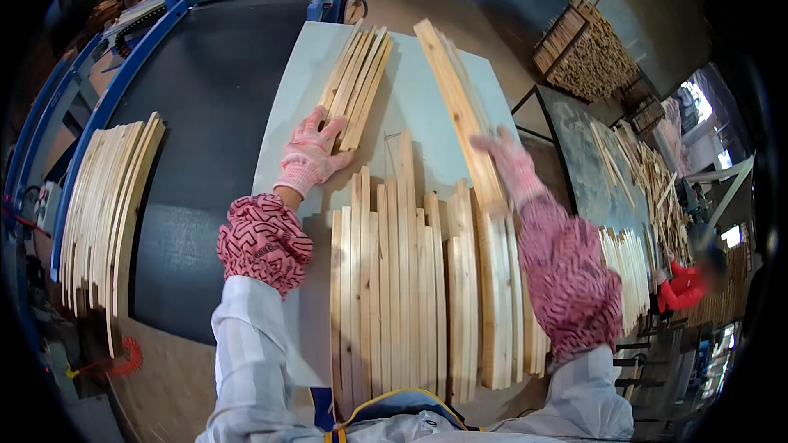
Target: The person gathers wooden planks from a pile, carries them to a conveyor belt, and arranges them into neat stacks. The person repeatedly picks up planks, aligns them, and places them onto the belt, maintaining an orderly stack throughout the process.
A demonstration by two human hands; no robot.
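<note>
My left hand point(310, 150), in a pink-and-white glove, lies with spread fingers against the near left end of a small bundle of wooden strips point(359, 82). Its thumb points past the strips' near ends. On the right, my right hand point(509, 166), gloved alike and blurred by motion, has its fingers across a long wooden strip point(453, 90). That strip slants from the far middle toward me, its near end over other wood. Closer to my body, a row of upright-looking pale strips point(400, 279) lies side by side with uneven far ends.
The strips lie on a pale table point(283, 127). Left of it is a black belt surface point(197, 164) with a blue frame point(131, 74) and another stack of strips point(111, 205). At right stand a side table point(587, 156), a wood pile point(591, 53) and a person in red point(683, 285).
</note>
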